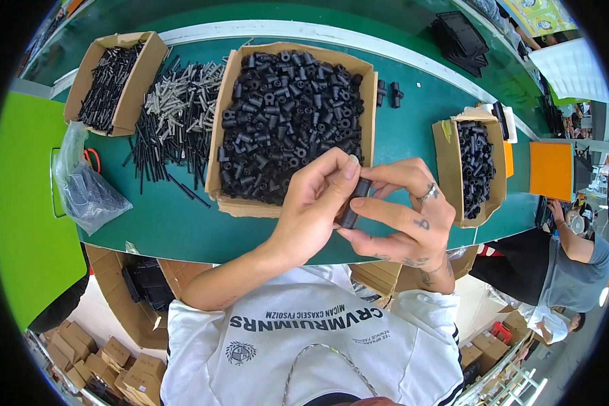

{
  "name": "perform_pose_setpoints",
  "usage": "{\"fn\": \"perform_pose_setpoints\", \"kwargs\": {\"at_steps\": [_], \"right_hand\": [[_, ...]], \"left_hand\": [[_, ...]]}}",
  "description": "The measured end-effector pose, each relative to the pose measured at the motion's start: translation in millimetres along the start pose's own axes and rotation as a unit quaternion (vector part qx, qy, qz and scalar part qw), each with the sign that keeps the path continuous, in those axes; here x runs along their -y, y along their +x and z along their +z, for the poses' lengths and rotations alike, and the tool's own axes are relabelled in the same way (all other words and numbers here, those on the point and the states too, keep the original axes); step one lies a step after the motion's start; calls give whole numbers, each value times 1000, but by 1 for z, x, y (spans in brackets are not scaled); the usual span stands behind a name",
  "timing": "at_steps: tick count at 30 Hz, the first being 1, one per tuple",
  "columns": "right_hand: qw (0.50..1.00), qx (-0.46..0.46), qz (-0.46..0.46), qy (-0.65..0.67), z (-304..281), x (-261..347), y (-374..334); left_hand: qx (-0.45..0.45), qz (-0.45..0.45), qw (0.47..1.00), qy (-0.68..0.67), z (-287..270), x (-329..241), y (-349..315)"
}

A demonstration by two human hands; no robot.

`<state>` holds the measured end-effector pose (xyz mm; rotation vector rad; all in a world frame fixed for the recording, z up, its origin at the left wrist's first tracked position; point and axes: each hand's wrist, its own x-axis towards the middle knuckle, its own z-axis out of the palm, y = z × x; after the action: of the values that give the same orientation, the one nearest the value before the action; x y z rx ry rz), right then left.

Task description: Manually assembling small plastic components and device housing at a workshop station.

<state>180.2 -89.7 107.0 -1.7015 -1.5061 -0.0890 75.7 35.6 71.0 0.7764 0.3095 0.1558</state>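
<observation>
A short black tubular plastic part (355, 204) is held between both hands, over the front edge of the green table. My left hand (316, 198) is closed, its thumb and forefinger pinched at the part's upper end. From the other side, my right hand (413, 215) grips the part along its length with thumb and fingers; tattoos and a ring mark this hand. The fingers hide some of the part. Just beyond my hands stands a large cardboard box (216, 145) full of black T-shaped plastic fittings (287, 111).
Thin black rods, some with silvery spring-like ends (183, 101), lie heaped left of the large box, beside a rod-filled carton (130, 122). A clear plastic bag (91, 196) lies near left. Rightward are two loose fittings (388, 94) and a smaller carton (448, 169). A co-worker (568, 271) is at far right.
</observation>
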Motion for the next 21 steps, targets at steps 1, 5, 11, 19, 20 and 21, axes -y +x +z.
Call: {"fn": "perform_pose_setpoints", "kwargs": {"at_steps": [1, 5, 11, 19, 20, 21], "right_hand": [[1000, 2, -7, 11, 0, -1, -3], [1000, 8, 8, 14, -1, 2, -9], [998, 20, 51, 14, -9, 7, -11], [992, 54, 113, -1, -25, 16, -2], [991, 59, 116, 9, -32, 8, 2], [991, 63, 119, 19, -42, -4, 8]], "left_hand": [[-1, -2, 1000, -1, 1, 4, 0], [-35, 42, 998, 40, 9, 15, -3], [-43, 65, 996, 50, 10, 25, -3], [-6, 83, 996, 13, 13, 28, -1], [-9, 57, 998, 6, 14, 23, -1], [-12, 30, 999, 2, 16, 18, -1]]}}
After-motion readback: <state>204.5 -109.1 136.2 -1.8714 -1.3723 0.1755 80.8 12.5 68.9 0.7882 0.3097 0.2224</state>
